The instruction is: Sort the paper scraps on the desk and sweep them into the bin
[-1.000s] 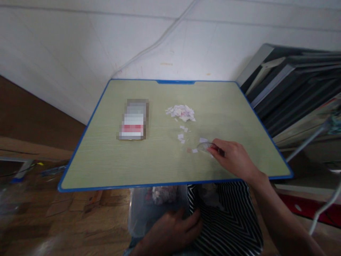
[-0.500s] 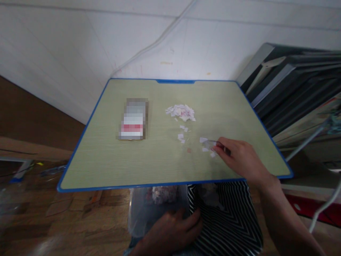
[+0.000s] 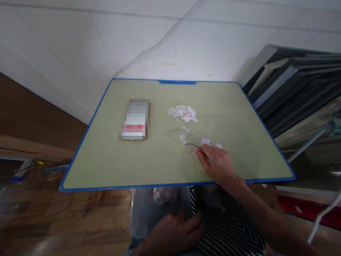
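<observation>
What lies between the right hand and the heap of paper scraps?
In the head view, a few loose scraps lie on the tabletop between the right hand and the heap, near the thin object it holds.

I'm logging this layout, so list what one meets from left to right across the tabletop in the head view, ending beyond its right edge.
Pixelated rectangular object → heap of paper scraps → right hand → stacked dark panels.

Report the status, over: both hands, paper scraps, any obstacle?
Right hand holding thin tool near loose scraps. Left hand off tabletop, hold unclear. Scrap pile farther back; pixelated item apart, to its left.
</observation>
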The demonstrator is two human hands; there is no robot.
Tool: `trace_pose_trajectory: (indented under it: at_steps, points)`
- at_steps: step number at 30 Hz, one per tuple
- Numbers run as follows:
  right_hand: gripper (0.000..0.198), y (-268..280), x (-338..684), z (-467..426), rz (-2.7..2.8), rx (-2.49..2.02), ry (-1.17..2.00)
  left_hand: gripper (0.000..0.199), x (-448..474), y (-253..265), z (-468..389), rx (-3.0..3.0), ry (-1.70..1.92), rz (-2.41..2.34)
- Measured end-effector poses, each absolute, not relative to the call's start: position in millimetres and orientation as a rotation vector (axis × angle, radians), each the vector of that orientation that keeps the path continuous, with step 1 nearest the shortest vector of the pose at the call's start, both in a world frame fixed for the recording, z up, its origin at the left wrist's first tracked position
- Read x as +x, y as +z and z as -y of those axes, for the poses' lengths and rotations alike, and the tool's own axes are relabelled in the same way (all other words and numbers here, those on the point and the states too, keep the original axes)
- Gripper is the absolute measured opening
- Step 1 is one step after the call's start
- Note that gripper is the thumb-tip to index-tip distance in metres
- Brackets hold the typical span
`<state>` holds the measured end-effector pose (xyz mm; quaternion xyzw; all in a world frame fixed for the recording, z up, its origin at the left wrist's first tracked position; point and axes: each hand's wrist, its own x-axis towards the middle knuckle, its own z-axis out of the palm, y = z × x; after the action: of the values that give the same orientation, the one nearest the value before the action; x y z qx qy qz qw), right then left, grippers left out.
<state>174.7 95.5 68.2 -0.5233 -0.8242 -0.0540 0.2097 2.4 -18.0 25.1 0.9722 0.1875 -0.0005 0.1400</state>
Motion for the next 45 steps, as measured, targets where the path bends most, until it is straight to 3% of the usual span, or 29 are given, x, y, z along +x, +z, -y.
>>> trace_pose_trajectory:
  at_steps: [11,15,21,35,45]
  points:
    - [0.033,66.4,187.3,-89.1,2.261,-1.447,-0.308,0.032,2.0,28.1,17.0,2.792,0.035,-0.546]
    - [0.034,70.2,174.8,-82.2,2.493,-1.289,-0.195,0.031,2.7,24.3,18.4,2.795,0.014,-0.551]
    - [0.038,75.3,172.7,-104.4,2.385,-1.553,-0.251,0.034,1.6,23.4,19.3,2.799,0.036,-0.553]
    - [0.032,90.9,181.7,-122.3,2.424,-1.616,0.029,0.033,1.7,21.0,19.5,2.809,0.048,-0.558]
    - [0.034,89.1,172.8,-128.9,2.505,-1.679,0.028,0.030,1.9,20.8,20.7,2.824,0.084,-0.560]
